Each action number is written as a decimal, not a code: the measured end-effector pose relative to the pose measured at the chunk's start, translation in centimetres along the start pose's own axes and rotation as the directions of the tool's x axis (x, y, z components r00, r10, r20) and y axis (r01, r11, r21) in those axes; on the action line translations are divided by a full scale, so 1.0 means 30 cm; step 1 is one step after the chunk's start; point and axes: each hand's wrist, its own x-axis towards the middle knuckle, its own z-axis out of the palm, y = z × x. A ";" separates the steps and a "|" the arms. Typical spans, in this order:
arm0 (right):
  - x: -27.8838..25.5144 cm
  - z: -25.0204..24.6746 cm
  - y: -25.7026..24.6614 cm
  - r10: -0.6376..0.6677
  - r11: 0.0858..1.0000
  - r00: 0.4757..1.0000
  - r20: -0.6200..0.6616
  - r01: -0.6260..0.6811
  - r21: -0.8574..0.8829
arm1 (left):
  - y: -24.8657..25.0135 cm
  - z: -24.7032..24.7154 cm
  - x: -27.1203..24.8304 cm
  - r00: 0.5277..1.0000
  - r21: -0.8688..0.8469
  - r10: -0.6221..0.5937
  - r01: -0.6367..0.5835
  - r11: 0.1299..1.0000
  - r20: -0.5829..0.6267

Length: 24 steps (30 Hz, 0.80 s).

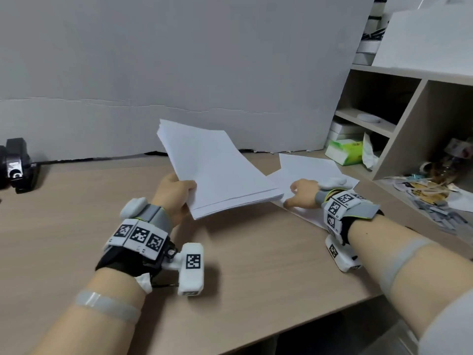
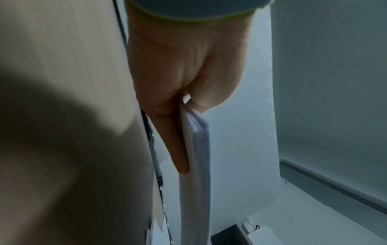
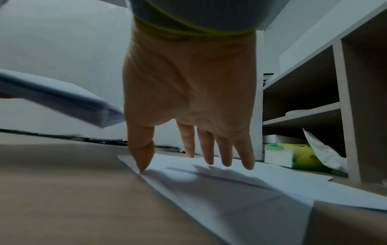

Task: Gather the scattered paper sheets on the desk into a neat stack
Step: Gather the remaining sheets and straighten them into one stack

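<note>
No text can be read; only square coded markers on both wrist bands.

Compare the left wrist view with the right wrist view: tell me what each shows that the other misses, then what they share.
Only the left wrist view shows the left hand gripping the stack of paper edge-on, thumb on one face and fingers on the other. Only the right wrist view shows the right hand, fingers spread, thumb tip on the loose sheets lying on the desk, plus the shelf unit and green tissue box. Both show the stack of paper, which the right wrist view catches lifted off the desk at the left.
</note>
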 end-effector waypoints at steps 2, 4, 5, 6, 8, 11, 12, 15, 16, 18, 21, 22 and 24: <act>0.009 0.005 -0.002 -0.034 0.999 0.999 -0.013 0.034 -0.020 | -0.040 0.034 0.003 1.000 0.017 -0.031 0.031 0.999 -0.002; -0.009 -0.006 -0.008 -0.058 0.996 0.998 -0.036 0.056 -0.071 | -0.070 0.049 0.010 0.999 0.036 -0.051 0.051 0.998 -0.019; -0.020 -0.007 -0.009 -0.059 0.994 0.997 -0.041 0.054 -0.100 | -0.086 0.054 0.015 0.998 0.047 -0.061 0.062 0.997 -0.021; -0.030 -0.007 -0.012 -0.051 0.992 0.997 -0.049 0.045 -0.115 | -0.098 0.055 0.015 0.997 0.054 -0.069 0.071 0.996 -0.027; -0.037 -0.002 -0.022 -0.049 0.985 0.996 -0.071 0.037 -0.166 | -0.107 0.049 0.016 0.996 0.048 -0.083 0.085 0.995 -0.045; -0.042 0.003 -0.022 -0.055 0.983 0.994 -0.093 0.037 -0.182 | -0.120 0.035 0.018 0.993 0.050 -0.102 0.105 0.993 -0.058; -0.035 0.005 -0.016 -0.073 0.986 0.993 -0.097 0.057 -0.158 | -0.118 0.031 0.014 0.992 0.063 -0.116 0.120 0.991 -0.057; -0.034 -0.014 -0.020 -0.040 0.994 0.997 -0.060 0.033 -0.108 | -0.118 0.033 0.019 0.983 0.094 -0.149 0.159 0.983 -0.106; -0.034 -0.020 -0.021 -0.034 0.995 0.998 -0.043 0.030 -0.100 | -0.112 0.038 0.020 0.977 0.103 -0.160 0.175 0.979 -0.138; -0.035 -0.023 -0.020 -0.025 0.997 0.999 -0.047 0.021 -0.080 | -0.100 0.048 0.016 0.963 0.117 -0.191 0.216 0.969 -0.192; -0.049 -0.028 -0.031 -0.023 0.996 0.998 -0.064 0.017 -0.091 | -0.095 0.045 0.013 0.958 0.070 -0.223 0.239 0.969 -0.179; -0.055 -0.029 -0.034 -0.023 0.995 0.998 -0.067 0.016 -0.101 | -0.095 0.043 0.013 0.960 0.038 -0.236 0.244 0.969 -0.154; -0.056 -0.022 -0.036 -0.038 0.992 0.995 -0.094 0.027 -0.121 | -0.095 0.039 0.004 0.964 -0.007 -0.249 0.249 0.968 -0.096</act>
